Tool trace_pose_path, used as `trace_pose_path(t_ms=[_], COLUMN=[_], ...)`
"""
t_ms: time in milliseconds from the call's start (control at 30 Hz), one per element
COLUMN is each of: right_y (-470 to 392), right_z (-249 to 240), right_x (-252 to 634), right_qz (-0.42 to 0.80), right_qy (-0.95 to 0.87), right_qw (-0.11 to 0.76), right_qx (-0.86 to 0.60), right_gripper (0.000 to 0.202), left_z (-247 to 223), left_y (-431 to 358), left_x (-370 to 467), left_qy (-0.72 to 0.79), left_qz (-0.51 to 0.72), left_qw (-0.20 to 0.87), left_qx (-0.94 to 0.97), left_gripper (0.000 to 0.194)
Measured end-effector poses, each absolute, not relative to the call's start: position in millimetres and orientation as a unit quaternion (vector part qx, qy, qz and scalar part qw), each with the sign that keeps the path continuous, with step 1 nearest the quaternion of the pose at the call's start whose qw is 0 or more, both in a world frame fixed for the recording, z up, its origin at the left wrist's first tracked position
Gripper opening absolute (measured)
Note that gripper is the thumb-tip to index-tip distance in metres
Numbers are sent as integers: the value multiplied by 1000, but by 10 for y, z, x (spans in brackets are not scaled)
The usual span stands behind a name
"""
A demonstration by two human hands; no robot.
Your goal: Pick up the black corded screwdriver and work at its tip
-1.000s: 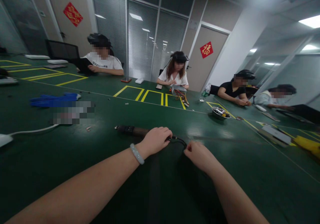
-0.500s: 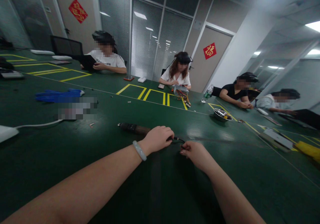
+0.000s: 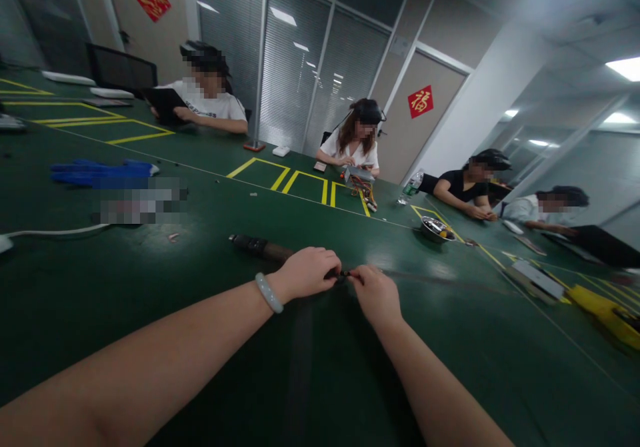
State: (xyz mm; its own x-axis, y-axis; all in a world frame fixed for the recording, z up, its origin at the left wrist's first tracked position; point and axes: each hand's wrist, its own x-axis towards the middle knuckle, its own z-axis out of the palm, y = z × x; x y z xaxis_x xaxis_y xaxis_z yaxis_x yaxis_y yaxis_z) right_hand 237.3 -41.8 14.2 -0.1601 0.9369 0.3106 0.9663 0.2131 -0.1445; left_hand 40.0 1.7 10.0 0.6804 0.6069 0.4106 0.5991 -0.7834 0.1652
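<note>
A dark, cylindrical electric screwdriver [image 3: 257, 245] lies on the green table, its metal tip pointing left. My left hand [image 3: 311, 272], with a pale bangle at the wrist, is closed around its rear end and covers that part. Just right of it, my right hand [image 3: 374, 292] pinches a thin black cable end [image 3: 345, 274] between thumb and fingertips, close against the screwdriver's back. Most of the cable is hidden by my fingers, so I cannot tell whether it is joined to the tool.
Blue gloves [image 3: 103, 173] and a blurred-out item with a white cord [image 3: 60, 232] lie at left. Ahead are yellow tape outlines [image 3: 305, 175], a metal bowl [image 3: 436, 231] and a bottle [image 3: 411, 188]. A grey box [image 3: 535, 280] and yellow item [image 3: 603, 310] lie right. Several people sit around.
My right hand has moved up and left, bringing the cable end in against my left hand; the cable stretch between them hardly shows now. The view has shifted slightly.
</note>
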Motion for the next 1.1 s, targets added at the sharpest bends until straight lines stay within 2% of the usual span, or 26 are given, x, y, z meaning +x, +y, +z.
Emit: trace_pose_path(t_ms=[267,733,933,1033,1100], right_y=[-458,-385,-290,-270,-264], right_z=[116,25,32,31,22], right_x=[2337,2329,2340,2347,2341], right_qz=[-105,-91,-90,-99,-103], right_qy=[-785,-801,-809,-821,-825], right_qw=[133,184,127,119,118], right_qx=[-597,-563,-568,-549,-543], right_gripper=[17,17,19,14,13], left_z=[98,73,76,93,104], left_y=[10,17,1,-25,-46], left_x=[392,414,425,434,435], left_qy=[329,343,361,364,359], left_qz=[234,234,228,224,225], left_qw=[17,16,12,13,6], left_qx=[915,910,904,904,906], left_gripper=[12,11,11,17,28])
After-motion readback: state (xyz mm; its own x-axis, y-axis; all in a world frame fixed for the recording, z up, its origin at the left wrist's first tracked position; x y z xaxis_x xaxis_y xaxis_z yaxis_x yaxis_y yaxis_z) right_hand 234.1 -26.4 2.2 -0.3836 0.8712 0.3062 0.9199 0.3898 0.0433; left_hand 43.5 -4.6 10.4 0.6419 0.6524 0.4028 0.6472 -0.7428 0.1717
